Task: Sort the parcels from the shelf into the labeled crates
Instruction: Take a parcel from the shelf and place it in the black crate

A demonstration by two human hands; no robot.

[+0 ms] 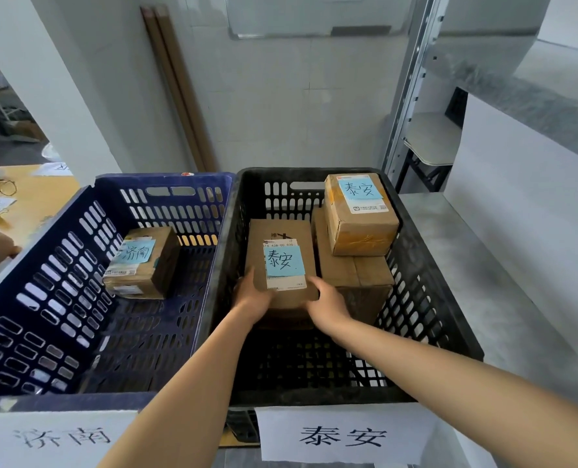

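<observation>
Head view is showing both sets of fingers (251,280) curling round the near corners of a flat brown parcel (275,233), thumbs lying on its top face. The left hand (252,295) is gripping the near-left corner, and the right hand (328,304) is gripping the near-right one. The parcel is wearing a blue note reading 泰安 and is sitting low inside the black crate (314,398), whose paper label (345,435) is showing the same two characters. I cannot tell whether its underside is touching the crate floor.

Just beside it, to the right, a small box (362,228) with the same blue note is resting on a larger carton (355,275). In the blue crate (44,298) at the left, labelled 济南 (64,437), one matching parcel (142,265) is lying alone.

To my eye the placing step is finishing. The next move is asking for both hands to let go without dragging the parcel against the carton. After that comes a turn to the grey shelf (517,106) at the right and a reading of the next note before choosing a crate.
</observation>
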